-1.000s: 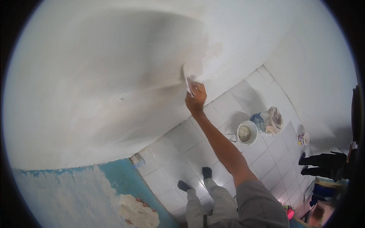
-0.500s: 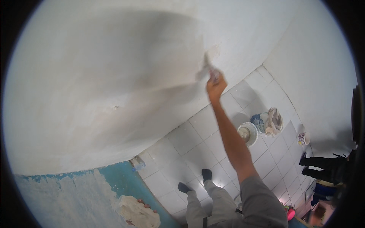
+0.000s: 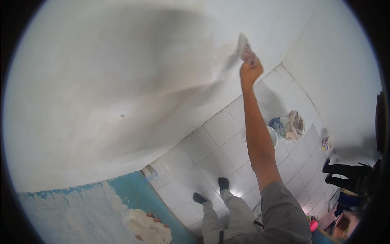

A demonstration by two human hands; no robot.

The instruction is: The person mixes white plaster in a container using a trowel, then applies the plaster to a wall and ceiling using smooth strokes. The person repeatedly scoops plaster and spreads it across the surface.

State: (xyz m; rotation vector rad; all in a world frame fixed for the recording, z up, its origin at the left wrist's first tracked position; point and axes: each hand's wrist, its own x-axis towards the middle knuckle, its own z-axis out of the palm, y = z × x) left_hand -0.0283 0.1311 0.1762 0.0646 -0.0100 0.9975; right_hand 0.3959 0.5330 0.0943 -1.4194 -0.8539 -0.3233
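Observation:
My right arm stretches up and away, its hand closed around a putty knife. The blade lies at the white wall, beside a slightly darker, damp-looking patch; it is blurred by motion. Low on the left, my left hand grips a pale, putty-smeared board. Its fingertips show over the board's edge, while the rest of the hand is hidden under it.
A white bucket, partly behind my forearm, and an open bag stand on the tiled floor. A small tub sits farther right, near another person's dark-clad legs. A clear container rests by the blue wall.
My right hand has swept up and to the right along the wall with the putty knife. My forearm now covers part of the bucket. The left hand keeps holding the board.

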